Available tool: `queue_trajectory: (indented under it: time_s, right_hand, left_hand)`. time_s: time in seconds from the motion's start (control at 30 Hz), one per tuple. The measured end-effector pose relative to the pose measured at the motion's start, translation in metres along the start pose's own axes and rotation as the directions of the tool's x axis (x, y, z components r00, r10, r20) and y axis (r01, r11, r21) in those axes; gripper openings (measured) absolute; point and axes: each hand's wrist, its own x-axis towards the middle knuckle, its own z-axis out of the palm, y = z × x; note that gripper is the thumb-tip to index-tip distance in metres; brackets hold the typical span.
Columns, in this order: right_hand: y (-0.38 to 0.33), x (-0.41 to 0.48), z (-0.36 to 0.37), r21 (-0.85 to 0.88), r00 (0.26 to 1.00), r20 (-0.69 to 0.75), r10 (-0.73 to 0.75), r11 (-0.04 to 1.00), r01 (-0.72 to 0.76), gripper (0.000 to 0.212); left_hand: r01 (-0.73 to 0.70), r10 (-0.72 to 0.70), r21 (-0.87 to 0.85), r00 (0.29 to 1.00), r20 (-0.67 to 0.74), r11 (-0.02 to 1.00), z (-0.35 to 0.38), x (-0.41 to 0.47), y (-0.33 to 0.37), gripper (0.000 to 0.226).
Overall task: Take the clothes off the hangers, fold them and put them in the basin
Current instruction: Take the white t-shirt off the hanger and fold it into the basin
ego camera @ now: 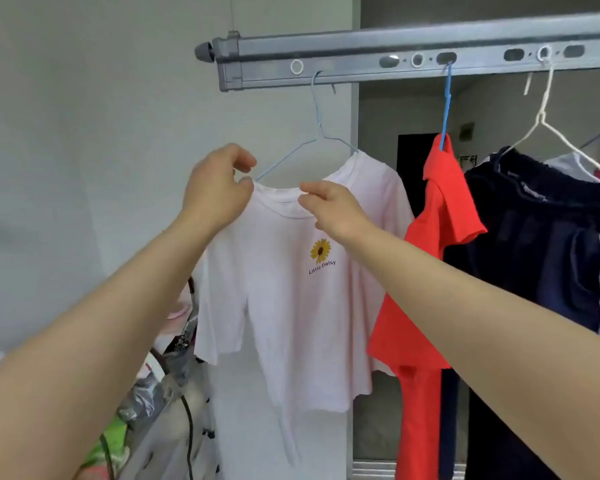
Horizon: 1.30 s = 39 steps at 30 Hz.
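While my left grip [219, 188] and right grip [333, 211] pinch the white T-shirt [291, 306] collar, it hangs on its hanger [317, 133], nothing folded yet

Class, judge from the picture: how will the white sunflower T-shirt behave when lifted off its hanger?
Probably floppy: the white T-shirt hangs in soft folds. Likely light: thin wire hanger carries it. May sag between left hand and right hand.

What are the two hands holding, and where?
Both pinch the neckline of the white T-shirt: left hand at its shoulder end, right hand at the front edge.
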Motion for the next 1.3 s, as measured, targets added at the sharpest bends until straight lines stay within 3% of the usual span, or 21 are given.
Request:
queue_trajectory:
  time_s: [0.13, 0.3, 0.4, 0.5, 0.6, 0.7, 0.87, 1.0, 1.1, 1.3]
  right_hand:
    - [-0.010, 0.019, 0.003, -0.057, 1.000, -0.020, -0.016, 0.998, 0.015, 0.040]
    - [-0.009, 0.042, 0.018, -0.024, 0.999, -0.020, 0.025, 0.999, -0.025, 0.034]
    - [-0.006, 0.045, 0.024, -0.013, 1.000, 0.027, 0.009, 1.000, -0.009, 0.039]
    - [-0.006, 0.044, 0.025, 0.160, 0.999, 0.023, 0.035, 0.986, -0.039, 0.029]
    - [-0.006, 0.041, 0.021, 0.276, 0.997, 0.046, 0.055, 0.959, -0.065, 0.025]
    - [-0.008, 0.040, 0.020, 0.284, 0.995, 0.074, 0.060, 0.956, -0.079, 0.021]
    - [-0.010, 0.044, 0.024, 0.242, 0.994, 0.038, 0.099, 0.965, -0.106, 0.019]
    - [-0.007, 0.046, 0.027, 0.235, 0.996, -0.007, 0.090, 0.968, -0.085, 0.023]
    - [-0.010, 0.046, 0.027, 0.195, 0.997, -0.012, 0.077, 0.978, -0.073, 0.026]
    - [-0.017, 0.044, 0.017, 0.110, 0.992, -0.012, 0.123, 0.987, -0.121, 0.034]
  left_hand:
    - [0.278, -0.217, -0.287, 0.950, 0.224, 0.917, 0.017, 0.020, -0.002, 0.030]
    - [0.490, -0.305, -0.485, 0.858, 0.413, 0.724, 0.025, 0.020, -0.010, 0.017]
    - [0.566, -0.252, -0.550, 0.801, 0.543, 0.614, 0.026, 0.015, -0.012, 0.013]
    - [0.532, -0.169, -0.578, 0.809, 0.563, 0.618, 0.022, 0.009, -0.012, 0.017]
    - [0.452, -0.080, -0.565, 0.824, 0.561, 0.690, 0.017, 0.004, -0.014, 0.021]
    - [0.343, -0.023, -0.484, 0.834, 0.551, 0.805, 0.011, -0.001, -0.014, 0.025]
    - [0.008, 0.086, -0.248, 0.927, 0.364, 0.969, 0.002, -0.009, -0.018, 0.032]
    - [-0.179, 0.184, -0.043, 0.956, 0.228, 0.983, -0.003, -0.026, -0.016, 0.026]
    - [-0.194, 0.190, 0.015, 0.972, 0.138, 0.981, -0.006, -0.032, -0.018, 0.022]
    - [-0.235, 0.231, 0.028, 0.968, 0.102, 0.972, -0.003, -0.057, -0.037, 0.029]
